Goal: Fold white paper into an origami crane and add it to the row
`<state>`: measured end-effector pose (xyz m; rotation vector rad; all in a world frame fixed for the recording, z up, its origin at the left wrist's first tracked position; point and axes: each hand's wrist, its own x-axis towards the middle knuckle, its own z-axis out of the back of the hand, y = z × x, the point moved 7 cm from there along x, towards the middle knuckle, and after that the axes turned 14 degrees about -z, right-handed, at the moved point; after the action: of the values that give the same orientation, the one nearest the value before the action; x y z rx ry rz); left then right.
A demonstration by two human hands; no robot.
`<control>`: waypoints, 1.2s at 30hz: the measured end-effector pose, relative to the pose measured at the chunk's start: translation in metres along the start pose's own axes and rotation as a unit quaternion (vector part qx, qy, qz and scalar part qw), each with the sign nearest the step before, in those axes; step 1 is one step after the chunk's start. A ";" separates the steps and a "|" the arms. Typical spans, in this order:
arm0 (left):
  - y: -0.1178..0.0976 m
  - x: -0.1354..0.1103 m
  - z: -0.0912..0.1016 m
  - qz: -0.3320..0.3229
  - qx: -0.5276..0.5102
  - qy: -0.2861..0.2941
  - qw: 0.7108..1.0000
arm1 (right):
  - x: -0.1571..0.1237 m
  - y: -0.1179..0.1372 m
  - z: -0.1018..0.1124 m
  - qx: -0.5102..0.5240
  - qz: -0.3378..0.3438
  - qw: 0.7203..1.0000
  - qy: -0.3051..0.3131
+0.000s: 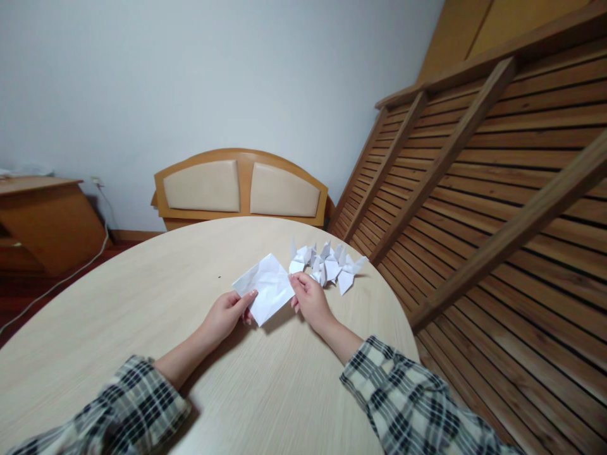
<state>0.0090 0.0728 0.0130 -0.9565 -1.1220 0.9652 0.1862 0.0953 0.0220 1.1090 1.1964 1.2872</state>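
Observation:
A white square of creased paper (266,287) is held above the table between both hands, one corner toward me. My left hand (230,311) pinches its left lower edge, thumb on top and fingers underneath. At the right corner my right hand (310,298) grips it between thumb and fingers. Just beyond and beside the right hand, several folded white paper cranes (327,262) stand clustered on the table, partly overlapping one another.
The round pale wooden table (142,297) fills the foreground. Behind it stands a headboard (244,183) with cream panels. A slatted wooden frame (474,189) leans along the right side. On the left are a wooden desk (47,221) and a white cable (102,246).

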 end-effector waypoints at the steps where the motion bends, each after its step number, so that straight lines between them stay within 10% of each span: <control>1: -0.001 0.000 0.001 0.003 0.002 -0.009 1.000 | 0.000 0.001 0.000 0.005 0.002 1.000 0.000; 18: 0.002 -0.001 -0.002 -0.009 0.011 0.027 1.000 | 0.001 -0.001 -0.003 0.004 0.001 1.000 0.014; 36: 0.009 -0.001 0.009 0.050 -0.161 -0.098 0.981 | -0.014 0.007 -0.019 -0.068 0.082 0.988 0.110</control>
<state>-0.0015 0.0758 0.0061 -1.2055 -1.4374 0.9923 0.1676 0.0798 0.0276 0.9995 1.1764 1.6279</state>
